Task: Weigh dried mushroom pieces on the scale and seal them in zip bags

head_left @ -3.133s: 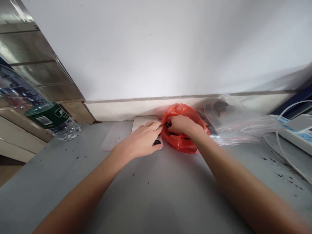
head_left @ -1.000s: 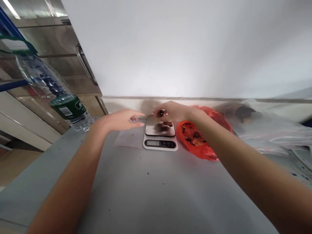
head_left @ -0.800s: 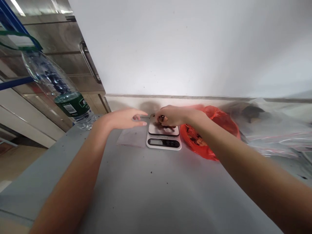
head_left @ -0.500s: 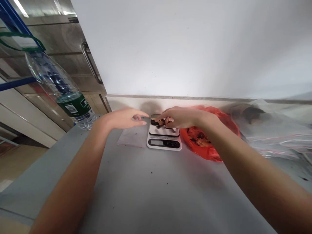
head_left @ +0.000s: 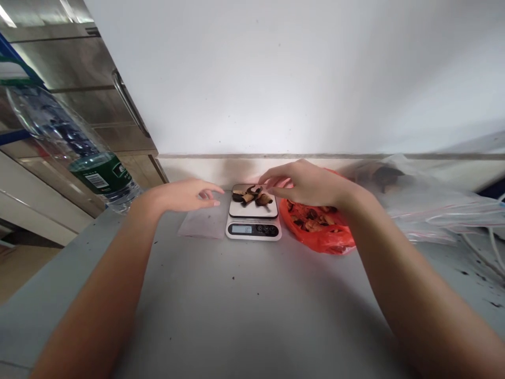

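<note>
A white digital kitchen scale (head_left: 252,211) stands on the grey table, its small display lit. Several brown, curled dried pieces (head_left: 252,197), perhaps dried mushroom or peel, lie on its plate. My right hand (head_left: 303,181) hovers just right of these pieces, fingers apart and slightly bent, holding nothing that I can see. Left of the scale, my left hand (head_left: 191,195) is held with thumb and fingers apart and nothing between them. Below it a flat clear plastic bag (head_left: 202,223) rests on the table. Beneath my right wrist sits a red plastic bag (head_left: 325,243) with more dried pieces inside.
At the left edge stands a large water bottle (head_left: 100,173) with a green label. Clear zip bags (head_left: 418,205) are heaped on the right, near a pale cable (head_left: 481,252). A white wall (head_left: 295,79) rises behind the table (head_left: 244,316), where dark crumbs are scattered.
My right hand has let go of the dried pieces on the scale and drawn off to the right. The display now shows digits. The whole view has shifted slightly.
</note>
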The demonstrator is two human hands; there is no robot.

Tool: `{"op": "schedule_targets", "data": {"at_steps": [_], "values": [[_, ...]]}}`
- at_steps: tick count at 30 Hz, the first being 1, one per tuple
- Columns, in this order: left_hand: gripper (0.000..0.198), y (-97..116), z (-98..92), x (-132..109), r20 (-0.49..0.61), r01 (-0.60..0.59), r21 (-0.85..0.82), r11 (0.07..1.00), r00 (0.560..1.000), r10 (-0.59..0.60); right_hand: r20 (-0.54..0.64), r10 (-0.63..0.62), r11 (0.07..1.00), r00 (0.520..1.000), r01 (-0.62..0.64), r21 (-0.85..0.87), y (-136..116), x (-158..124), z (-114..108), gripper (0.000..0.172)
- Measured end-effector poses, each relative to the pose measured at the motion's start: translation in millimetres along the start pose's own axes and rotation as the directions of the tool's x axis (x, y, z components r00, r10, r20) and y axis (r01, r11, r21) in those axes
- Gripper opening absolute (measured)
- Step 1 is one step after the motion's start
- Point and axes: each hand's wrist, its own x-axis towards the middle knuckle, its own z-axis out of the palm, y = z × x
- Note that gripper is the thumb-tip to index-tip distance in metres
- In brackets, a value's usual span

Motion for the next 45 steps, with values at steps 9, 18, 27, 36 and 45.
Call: {"op": "schedule_targets", "data": {"at_steps": [9, 18, 27, 36, 45], "values": [[0.071, -5.1, 2.8, 3.4, 0.086, 0.024, 0.023, 0.999, 0.996, -0.026, -0.020, 0.009, 0.998, 1.000, -0.010, -0.057, 4.5, -1.2, -0.3, 0.028], [0.045, 3.4, 15.4, 8.5, 0.243, -0.011, 0.021, 1.000, 0.970, 0.006, -0.031, -0.005, 0.997, 1.000, 0.003, -0.078, 9.5, 0.8, 2.9, 0.024], [0.016, 1.8, 18.2, 11.2, 0.254, 0.001, 0.019, 1.000, 0.967, -0.005, -0.058, -0.055, 0.997, 0.997, 0.052, -0.048, 12.8, -3.5, 0.2, 0.029], [0.028, -22.5, -16.9, -21.7, 0.106, 0.021, -0.105, 0.994, 0.994, -0.010, -0.141, -0.105, 0.994, 0.984, 0.102, -0.025, 12.0, -7.2, -1.3, 0.029], [0.047, 28.9, -17.6, -45.9, -0.248, -0.030, -0.180, 0.983, 0.969, -0.016, -0.067, -0.314, 0.925, 0.947, 0.321, 0.204, -12.0, -3.1, 28.4, 0.046]]}}
